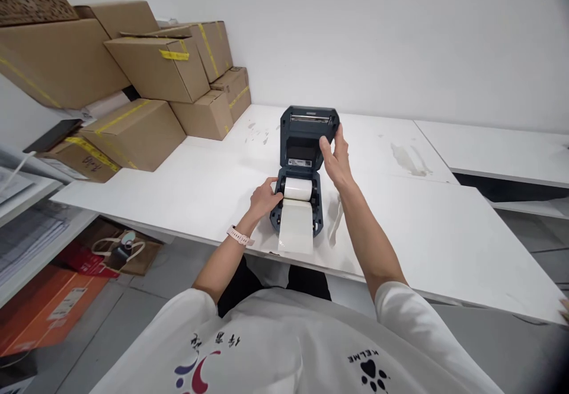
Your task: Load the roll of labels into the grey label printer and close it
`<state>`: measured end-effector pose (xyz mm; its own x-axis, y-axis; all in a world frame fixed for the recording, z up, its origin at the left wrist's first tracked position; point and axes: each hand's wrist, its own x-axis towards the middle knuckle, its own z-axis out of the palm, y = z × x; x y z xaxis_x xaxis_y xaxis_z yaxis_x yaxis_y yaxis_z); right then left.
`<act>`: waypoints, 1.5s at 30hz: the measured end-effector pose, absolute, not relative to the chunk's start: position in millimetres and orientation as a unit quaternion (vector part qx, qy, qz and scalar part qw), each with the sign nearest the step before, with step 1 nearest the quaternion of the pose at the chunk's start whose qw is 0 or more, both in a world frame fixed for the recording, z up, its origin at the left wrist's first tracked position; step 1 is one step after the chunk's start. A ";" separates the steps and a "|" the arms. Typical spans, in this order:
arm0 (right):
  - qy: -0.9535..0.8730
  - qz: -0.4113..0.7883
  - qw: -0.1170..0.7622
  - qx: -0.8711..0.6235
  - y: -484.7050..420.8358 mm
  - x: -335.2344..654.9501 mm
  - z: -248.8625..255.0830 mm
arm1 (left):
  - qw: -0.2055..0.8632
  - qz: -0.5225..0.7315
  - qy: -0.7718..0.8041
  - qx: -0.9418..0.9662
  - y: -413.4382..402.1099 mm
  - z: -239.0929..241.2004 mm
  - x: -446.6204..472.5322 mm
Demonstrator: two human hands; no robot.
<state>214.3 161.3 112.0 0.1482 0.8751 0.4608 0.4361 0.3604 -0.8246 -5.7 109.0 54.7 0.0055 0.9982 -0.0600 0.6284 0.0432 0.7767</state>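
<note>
A dark grey label printer (303, 163) stands on the white table (413, 222) with its lid (310, 126) raised upright. Inside lies a white label roll (297, 188), and a strip of white label paper (296, 228) runs out over the front toward me. My left hand (265, 198) grips the printer's left side beside the roll, fingers curled against the body. My right hand (336, 157) holds the right edge of the raised lid, fingers wrapped around it. A pale watch (240, 237) sits on my left wrist.
Several brown cardboard boxes (146, 86) with yellow tape are stacked at the table's far left against the wall. A second white table (498, 148) adjoins on the right. Shelving with a dark phone (52, 135) stands at left; an orange box (44, 308) and a bag (122, 249) lie on the floor.
</note>
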 end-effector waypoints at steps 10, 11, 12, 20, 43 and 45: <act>-0.849 0.117 0.076 -0.510 135.9 186.5 103.1 | 0.328 0.156 0.659 0.659 124.2 55.0 -3.7; -0.850 0.126 0.018 -0.511 139.5 180.5 97.2 | 0.318 0.151 0.661 0.662 124.6 54.6 -2.5; -0.848 0.130 -0.013 -0.514 143.7 174.7 91.4 | 0.311 0.148 0.662 0.666 124.7 54.4 -1.5; -0.859 0.266 0.072 -0.433 149.7 199.8 102.1 | 0.328 0.182 0.661 0.650 122.1 49.3 0.0; -0.547 0.413 0.430 -0.587 204.7 323.4 13.5 | 0.430 0.291 0.614 0.594 122.1 28.6 -3.6; -0.540 0.411 0.466 -0.568 193.4 340.7 10.9 | 0.432 0.299 0.608 0.595 122.8 25.6 -4.1</act>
<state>340.7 193.4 10.9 0.0779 0.9963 0.0366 0.2310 0.0176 -0.9728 -4.1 122.8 25.6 0.0814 0.9822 -0.1692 0.4666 0.1125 0.8773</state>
